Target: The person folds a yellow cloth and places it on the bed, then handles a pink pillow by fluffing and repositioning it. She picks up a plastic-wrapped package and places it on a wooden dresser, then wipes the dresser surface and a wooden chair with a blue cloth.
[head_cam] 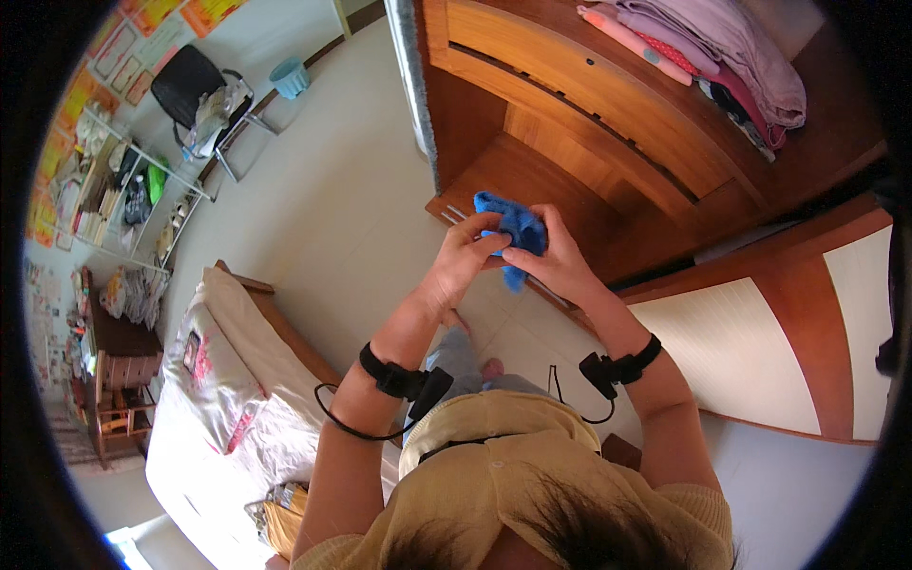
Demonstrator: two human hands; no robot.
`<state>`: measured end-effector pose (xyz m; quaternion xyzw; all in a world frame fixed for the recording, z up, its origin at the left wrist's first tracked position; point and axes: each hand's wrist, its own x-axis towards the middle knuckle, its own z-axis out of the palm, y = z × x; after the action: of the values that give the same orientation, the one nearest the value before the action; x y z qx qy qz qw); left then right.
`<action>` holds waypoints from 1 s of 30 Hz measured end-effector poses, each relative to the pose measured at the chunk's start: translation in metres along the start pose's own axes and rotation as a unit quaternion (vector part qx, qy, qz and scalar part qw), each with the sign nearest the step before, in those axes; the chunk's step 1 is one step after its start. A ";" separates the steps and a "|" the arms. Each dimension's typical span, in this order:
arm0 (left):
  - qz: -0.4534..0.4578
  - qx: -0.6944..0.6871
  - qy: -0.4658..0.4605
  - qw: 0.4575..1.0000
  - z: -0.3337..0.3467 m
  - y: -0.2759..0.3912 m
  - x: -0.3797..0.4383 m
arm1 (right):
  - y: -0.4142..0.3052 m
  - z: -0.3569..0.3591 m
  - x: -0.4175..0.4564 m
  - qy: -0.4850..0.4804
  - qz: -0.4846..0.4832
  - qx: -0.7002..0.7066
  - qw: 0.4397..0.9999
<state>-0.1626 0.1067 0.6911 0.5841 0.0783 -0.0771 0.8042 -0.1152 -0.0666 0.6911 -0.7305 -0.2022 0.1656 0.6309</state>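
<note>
A fluffy blue cloth (526,226) is bunched between my two hands, in front of an open wooden wardrobe (548,171). My left hand (467,246) grips its left side, thumb and fingers pinching the fabric. On the right side my right hand (556,249) holds the cloth, with the thumb pointing towards the left thumb. One end of the cloth sticks up above the hands and another hangs below them. Folded clothes (684,50) in pink and purple lie on the wardrobe's upper shelf.
At the left stands a bed (285,427) with a pillow (221,385) and a phone (191,350) on it. A black chair (192,92), a light blue bin (290,77) and a metal rack (135,249) line the far wall. A wardrobe door (776,306) stands at the right.
</note>
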 end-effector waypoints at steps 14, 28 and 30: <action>-0.113 -0.285 0.057 0.950 0.021 -0.053 0.261 | -0.007 -0.162 0.108 0.372 -0.219 -0.398 0.809; -0.144 -0.274 0.057 0.949 0.047 -0.052 0.358 | 0.012 -0.218 0.113 0.195 -0.132 -0.751 0.617; -0.133 -0.270 0.067 0.951 0.039 -0.052 0.343 | 0.011 -0.223 0.113 0.187 -0.136 -0.751 0.618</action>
<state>0.1621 0.0422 0.5805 0.3332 0.2271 -0.1200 0.9072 0.0943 -0.2011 0.7146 -0.9290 -0.2305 -0.2722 -0.0984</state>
